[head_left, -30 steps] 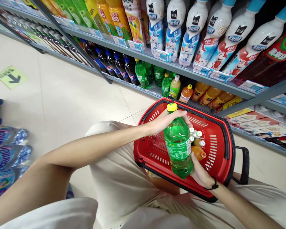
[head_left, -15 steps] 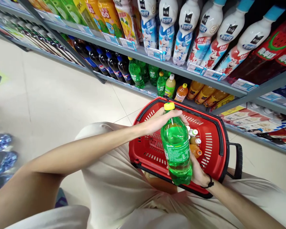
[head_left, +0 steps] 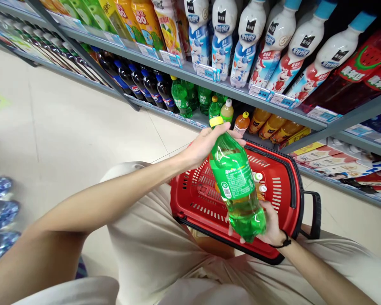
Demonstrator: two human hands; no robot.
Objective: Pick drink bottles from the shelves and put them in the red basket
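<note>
Left hand (head_left: 206,144) wrapped round the neck and right hand (head_left: 273,226) cupping the base, I have the green bottle (head_left: 236,173) clamped between them, tilted above the red basket (head_left: 286,207). If either grip loosened, the smooth plastic could slide, and it might drop onto the white-capped bottles (head_left: 262,189) inside the basket, which it partly hides. Its own yellow cap (head_left: 216,122) is on, liquid showing through the sides.

The basket (head_left: 287,195) and green bottle (head_left: 237,180) look glossy plastic, the trousers (head_left: 139,228) matt cloth.
</note>
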